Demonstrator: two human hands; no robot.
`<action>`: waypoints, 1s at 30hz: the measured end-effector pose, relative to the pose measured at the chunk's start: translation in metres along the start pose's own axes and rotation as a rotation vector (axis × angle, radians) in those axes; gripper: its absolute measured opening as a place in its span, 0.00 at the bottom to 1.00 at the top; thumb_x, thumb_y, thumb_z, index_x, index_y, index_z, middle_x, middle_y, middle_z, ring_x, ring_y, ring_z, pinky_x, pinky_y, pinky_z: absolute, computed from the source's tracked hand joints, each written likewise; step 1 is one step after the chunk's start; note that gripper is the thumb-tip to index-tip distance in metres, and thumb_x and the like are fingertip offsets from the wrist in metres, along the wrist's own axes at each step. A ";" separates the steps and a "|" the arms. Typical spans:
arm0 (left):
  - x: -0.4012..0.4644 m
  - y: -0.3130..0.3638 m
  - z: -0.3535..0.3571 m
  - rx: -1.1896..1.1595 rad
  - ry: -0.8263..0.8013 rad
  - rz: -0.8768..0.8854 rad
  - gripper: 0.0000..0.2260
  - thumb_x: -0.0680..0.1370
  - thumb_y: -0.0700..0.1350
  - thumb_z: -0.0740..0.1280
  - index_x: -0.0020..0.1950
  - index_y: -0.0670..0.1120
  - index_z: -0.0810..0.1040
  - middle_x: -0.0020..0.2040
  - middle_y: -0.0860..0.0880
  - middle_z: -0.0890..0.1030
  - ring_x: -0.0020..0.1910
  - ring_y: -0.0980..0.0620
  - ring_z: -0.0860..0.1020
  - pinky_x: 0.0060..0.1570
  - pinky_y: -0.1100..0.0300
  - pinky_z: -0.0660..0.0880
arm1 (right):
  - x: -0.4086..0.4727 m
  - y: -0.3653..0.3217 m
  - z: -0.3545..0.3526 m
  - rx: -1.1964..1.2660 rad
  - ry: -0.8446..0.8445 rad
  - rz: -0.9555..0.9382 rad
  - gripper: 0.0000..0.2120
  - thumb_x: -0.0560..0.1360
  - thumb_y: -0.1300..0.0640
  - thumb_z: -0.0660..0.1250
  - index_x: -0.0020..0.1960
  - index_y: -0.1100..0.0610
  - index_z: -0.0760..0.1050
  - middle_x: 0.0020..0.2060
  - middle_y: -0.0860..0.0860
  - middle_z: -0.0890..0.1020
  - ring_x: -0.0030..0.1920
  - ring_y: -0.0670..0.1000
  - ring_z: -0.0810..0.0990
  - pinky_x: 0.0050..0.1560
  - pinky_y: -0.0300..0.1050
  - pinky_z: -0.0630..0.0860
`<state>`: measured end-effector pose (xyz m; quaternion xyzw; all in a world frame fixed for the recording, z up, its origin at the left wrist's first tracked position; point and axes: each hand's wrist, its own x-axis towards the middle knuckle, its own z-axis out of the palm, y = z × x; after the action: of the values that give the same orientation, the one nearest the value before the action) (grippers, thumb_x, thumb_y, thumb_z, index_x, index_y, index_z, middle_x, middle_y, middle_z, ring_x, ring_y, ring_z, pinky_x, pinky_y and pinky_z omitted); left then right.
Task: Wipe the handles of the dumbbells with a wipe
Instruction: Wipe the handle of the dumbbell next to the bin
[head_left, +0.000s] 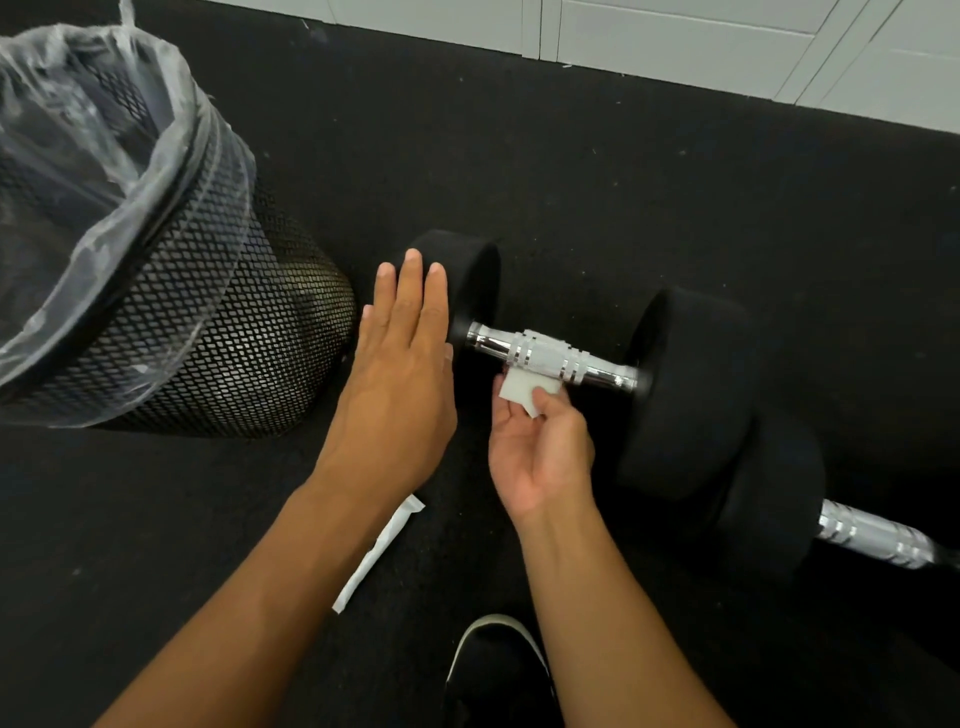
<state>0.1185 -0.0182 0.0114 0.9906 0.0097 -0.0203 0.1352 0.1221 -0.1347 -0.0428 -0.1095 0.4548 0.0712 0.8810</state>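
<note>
A black dumbbell with a chrome handle (550, 358) lies on the dark floor in the middle of the view. My left hand (402, 364) rests flat, fingers stretched, against its left weight head (467, 275). My right hand (540, 447) pinches a small folded white wipe (527, 389) just under the handle's knurled middle, touching its near side. A second dumbbell (872, 535) lies at the lower right, its head against the first one's right head (691, 384).
A black mesh waste bin (218, 332) with a clear plastic liner stands at the left, close to my left hand. A torn white wipe wrapper (379, 553) lies on the floor between my forearms. A dark shoe (493, 660) shows at the bottom. A white wall base (675, 36) runs along the back.
</note>
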 end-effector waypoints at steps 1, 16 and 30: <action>0.000 0.000 0.001 -0.002 0.005 -0.005 0.28 0.83 0.41 0.54 0.82 0.41 0.47 0.83 0.42 0.45 0.82 0.43 0.43 0.79 0.42 0.54 | -0.008 0.001 -0.006 -0.025 -0.007 0.010 0.19 0.81 0.71 0.55 0.68 0.64 0.75 0.63 0.62 0.82 0.64 0.58 0.82 0.63 0.50 0.78; 0.003 0.004 0.004 -0.025 0.038 -0.015 0.29 0.83 0.37 0.55 0.82 0.41 0.48 0.83 0.42 0.45 0.82 0.42 0.42 0.79 0.40 0.53 | -0.006 0.003 -0.010 -0.061 -0.045 0.028 0.20 0.80 0.71 0.55 0.68 0.64 0.75 0.61 0.63 0.83 0.62 0.58 0.83 0.63 0.50 0.79; 0.000 0.001 0.009 -0.037 0.068 0.005 0.28 0.84 0.36 0.55 0.82 0.40 0.47 0.83 0.42 0.45 0.82 0.42 0.41 0.79 0.40 0.52 | 0.001 0.025 -0.016 -0.301 -0.059 0.066 0.18 0.79 0.70 0.59 0.63 0.61 0.80 0.61 0.59 0.83 0.67 0.58 0.78 0.74 0.51 0.70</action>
<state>0.1184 -0.0214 0.0029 0.9881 0.0124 0.0139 0.1529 0.1039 -0.1152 -0.0556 -0.2234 0.4161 0.1707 0.8648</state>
